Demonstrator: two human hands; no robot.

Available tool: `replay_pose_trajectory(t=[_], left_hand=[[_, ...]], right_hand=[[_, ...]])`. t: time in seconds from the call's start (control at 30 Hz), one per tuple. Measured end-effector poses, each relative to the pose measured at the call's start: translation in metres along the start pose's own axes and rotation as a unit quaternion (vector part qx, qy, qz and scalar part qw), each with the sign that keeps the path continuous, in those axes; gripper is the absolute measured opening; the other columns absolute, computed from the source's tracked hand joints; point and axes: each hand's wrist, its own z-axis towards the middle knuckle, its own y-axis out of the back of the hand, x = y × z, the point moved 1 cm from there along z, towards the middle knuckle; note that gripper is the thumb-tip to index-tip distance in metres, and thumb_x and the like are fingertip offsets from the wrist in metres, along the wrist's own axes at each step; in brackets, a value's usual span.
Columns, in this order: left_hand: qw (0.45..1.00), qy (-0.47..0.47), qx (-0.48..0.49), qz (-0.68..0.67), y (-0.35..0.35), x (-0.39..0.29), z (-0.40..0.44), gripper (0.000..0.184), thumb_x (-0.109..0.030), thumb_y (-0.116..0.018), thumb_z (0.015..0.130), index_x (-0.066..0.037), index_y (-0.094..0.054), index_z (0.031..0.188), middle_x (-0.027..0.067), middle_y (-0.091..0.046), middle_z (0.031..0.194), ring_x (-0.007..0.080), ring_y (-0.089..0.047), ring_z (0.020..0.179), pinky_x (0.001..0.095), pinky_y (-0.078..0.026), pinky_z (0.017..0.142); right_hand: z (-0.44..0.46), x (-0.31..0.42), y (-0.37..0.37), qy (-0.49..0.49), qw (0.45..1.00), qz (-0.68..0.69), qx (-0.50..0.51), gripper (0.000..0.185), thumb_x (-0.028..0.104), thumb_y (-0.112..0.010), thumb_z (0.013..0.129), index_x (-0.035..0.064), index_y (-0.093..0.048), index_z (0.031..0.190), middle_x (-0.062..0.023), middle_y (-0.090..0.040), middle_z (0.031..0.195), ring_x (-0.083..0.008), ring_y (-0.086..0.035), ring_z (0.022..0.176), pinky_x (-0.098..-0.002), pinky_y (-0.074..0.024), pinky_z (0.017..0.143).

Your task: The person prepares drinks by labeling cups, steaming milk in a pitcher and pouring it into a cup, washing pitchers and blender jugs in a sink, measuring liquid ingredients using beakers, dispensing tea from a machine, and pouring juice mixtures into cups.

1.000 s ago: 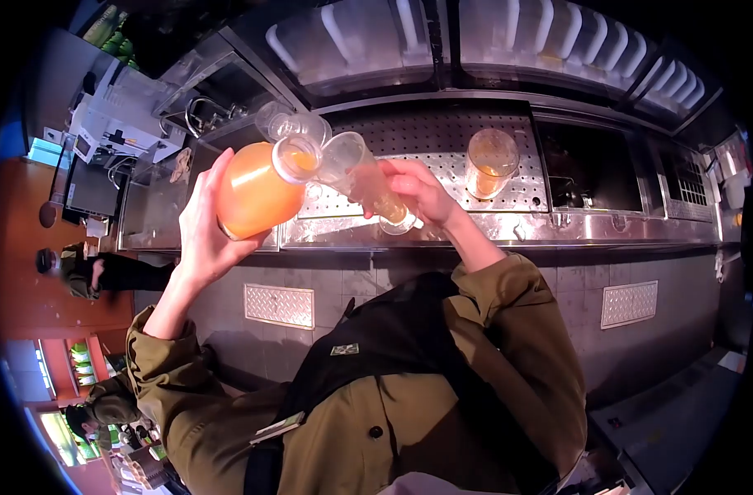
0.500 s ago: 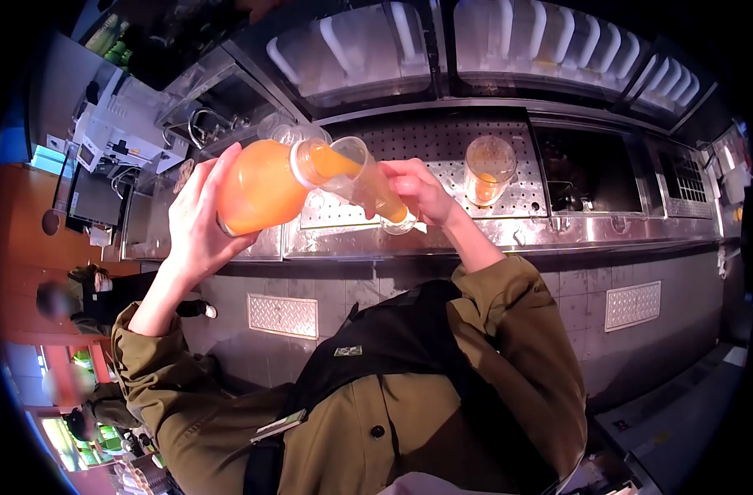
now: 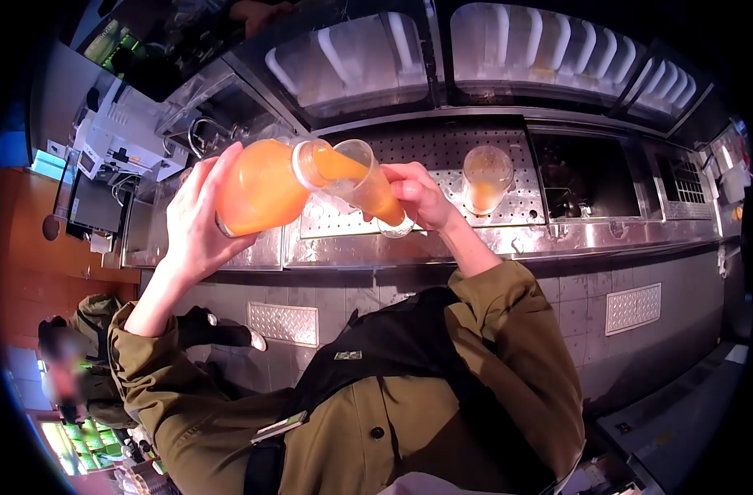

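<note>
My left hand (image 3: 196, 210) is closed round a clear bottle (image 3: 265, 186) of orange juice, tilted so its mouth points right. Juice runs from the mouth into a tall clear glass (image 3: 356, 190), which leans with its rim toward the bottle. My right hand (image 3: 416, 195) grips that glass near its base, fingers wrapped behind it. A second clear glass (image 3: 486, 177) stands upright to the right on the perforated metal tray (image 3: 521, 210), with some orange liquid low inside.
A dark recessed basin (image 3: 587, 169) lies right of the tray. Lidded bins with white handles (image 3: 549, 41) line the back. Behind the bottle is a sink tap (image 3: 201, 132). Other people (image 3: 87, 355) stand at the left on the tiled floor.
The juice in the tilted glass has risen, filling more of its lower part. My hands stay nearly in place. At the left, a person has moved closer.
</note>
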Motion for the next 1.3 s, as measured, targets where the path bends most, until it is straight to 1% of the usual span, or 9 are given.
replay_pose_trajectory(t=[0.17, 0.43, 0.83, 1.3], left_hand=[[1.0, -0.013, -0.019, 0.0, 0.001, 0.0, 0.004, 0.084, -0.011, -0.073, 0.047, -0.005, -0.04, 0.124, 0.0124, -0.051, 0.106, 0.029, -0.054, 0.091, 0.0339, -0.046, 0.077], [1.0, -0.005, -0.017, 0.011, 0.005, 0.0, 0.007, 0.084, -0.011, -0.073, 0.048, -0.006, -0.04, 0.124, 0.0125, -0.051, 0.104, 0.029, -0.054, 0.091, 0.0342, -0.046, 0.076], [1.0, -0.009, -0.021, 0.015, 0.007, 0.001, 0.008, 0.085, -0.011, -0.073, 0.047, -0.006, -0.039, 0.125, 0.0126, -0.051, 0.106, 0.0288, -0.054, 0.093, 0.0339, -0.046, 0.078], [0.999, -0.013, -0.026, 0.013, 0.01, 0.003, 0.007, 0.086, -0.011, -0.073, 0.046, -0.007, -0.039, 0.125, 0.013, -0.051, 0.105, 0.0289, -0.054, 0.093, 0.0339, -0.045, 0.079]], right_hand=[[0.004, 0.006, -0.002, -0.003, 1.0, -0.01, -0.001, 0.049, 0.03, -0.05, 0.076, -0.0074, -0.052, 0.108, -0.012, -0.061, 0.089, -0.0181, -0.06, 0.078, -0.0275, -0.0461, 0.073], [0.006, 0.011, -0.001, 0.0, 1.0, -0.022, -0.006, 0.052, 0.031, -0.051, 0.076, -0.0079, -0.051, 0.109, -0.0125, -0.061, 0.09, -0.0183, -0.061, 0.078, -0.0275, -0.0468, 0.07], [0.009, 0.015, -0.005, 0.004, 1.0, -0.002, -0.004, 0.054, 0.028, -0.05, 0.075, -0.0096, -0.047, 0.114, -0.0145, -0.06, 0.093, -0.02, -0.061, 0.079, -0.029, -0.0491, 0.071], [0.01, 0.014, -0.007, 0.012, 1.0, -0.003, -0.005, 0.055, 0.028, -0.05, 0.075, -0.0102, -0.046, 0.115, -0.0152, -0.06, 0.095, -0.0208, -0.061, 0.08, -0.03, -0.0489, 0.073]])
